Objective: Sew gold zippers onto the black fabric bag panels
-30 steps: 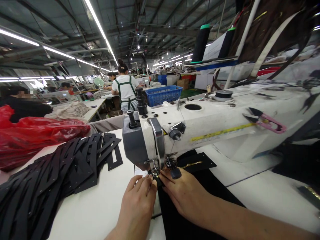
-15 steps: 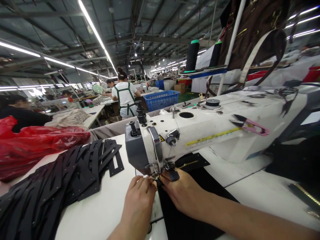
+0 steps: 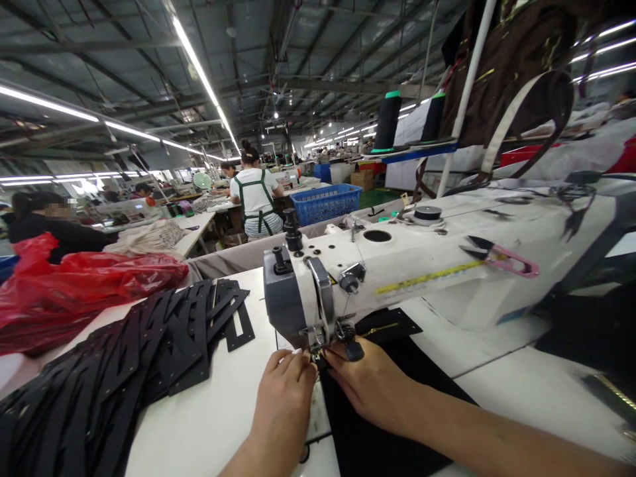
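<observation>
A white sewing machine [image 3: 437, 265] stands in front of me, its needle area between my hands. My left hand [image 3: 285, 397] is closed just left of the presser foot [image 3: 317, 358], fingers bent and tips together. What those fingertips pinch is hidden. My right hand [image 3: 372, 381] reaches under the machine head from the right, its fingers pressed together on a black fabric piece [image 3: 360, 444]. That fabric runs from the needle area toward me and under my right forearm. Behind my right hand lies a black strip with a gold zipper [image 3: 380, 329].
Black cut-out pieces [image 3: 134, 358] lie piled on the left of the table, beside a red plastic bag [image 3: 109, 268]. Pink thread snips [image 3: 511, 260] rest on the machine arm. Thread cones [image 3: 387, 122] stand behind. A person [image 3: 256, 192] works beyond, near a blue basket [image 3: 325, 202].
The view has shifted slightly, so the machine and table sit a little lower and farther right. Both hands keep about the same place at the presser foot.
</observation>
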`<state>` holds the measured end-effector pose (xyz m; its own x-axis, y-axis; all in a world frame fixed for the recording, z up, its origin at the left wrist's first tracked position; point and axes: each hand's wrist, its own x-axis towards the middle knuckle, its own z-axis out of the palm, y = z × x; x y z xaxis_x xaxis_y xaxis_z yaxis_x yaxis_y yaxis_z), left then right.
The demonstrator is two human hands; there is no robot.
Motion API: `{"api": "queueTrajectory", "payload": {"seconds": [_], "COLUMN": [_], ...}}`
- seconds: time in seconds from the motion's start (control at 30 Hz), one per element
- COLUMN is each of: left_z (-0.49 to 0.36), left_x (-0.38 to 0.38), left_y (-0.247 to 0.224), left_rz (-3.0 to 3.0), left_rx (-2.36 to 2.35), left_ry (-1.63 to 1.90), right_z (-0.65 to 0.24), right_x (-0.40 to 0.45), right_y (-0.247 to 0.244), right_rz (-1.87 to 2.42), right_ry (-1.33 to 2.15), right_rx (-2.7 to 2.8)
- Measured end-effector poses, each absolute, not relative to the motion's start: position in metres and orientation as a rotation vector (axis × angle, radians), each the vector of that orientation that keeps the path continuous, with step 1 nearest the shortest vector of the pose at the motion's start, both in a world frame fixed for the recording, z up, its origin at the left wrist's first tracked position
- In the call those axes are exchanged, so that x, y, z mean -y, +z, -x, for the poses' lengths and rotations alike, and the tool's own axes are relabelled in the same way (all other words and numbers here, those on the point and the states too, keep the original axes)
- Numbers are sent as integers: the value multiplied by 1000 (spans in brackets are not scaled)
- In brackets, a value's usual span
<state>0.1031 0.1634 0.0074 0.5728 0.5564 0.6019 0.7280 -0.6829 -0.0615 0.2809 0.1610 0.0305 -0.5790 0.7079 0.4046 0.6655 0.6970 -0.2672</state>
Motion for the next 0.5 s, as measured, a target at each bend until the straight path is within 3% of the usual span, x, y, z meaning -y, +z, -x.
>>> {"api": "queueTrajectory", "payload": {"seconds": [0.33,0.5], "left_z": [-106,-98], "left_x": [-163,-151], "left_y": [12,29], "left_rz": [2494,2559], "left_rx": [1124,1208], "left_ry": [-877,-848], "right_z": [-281,-309], "right_x": [-167,-144], "right_y": [23,19], "right_rz": [1055,1320], "right_ry": [87,-285], "right_rx": [2363,2311]}}
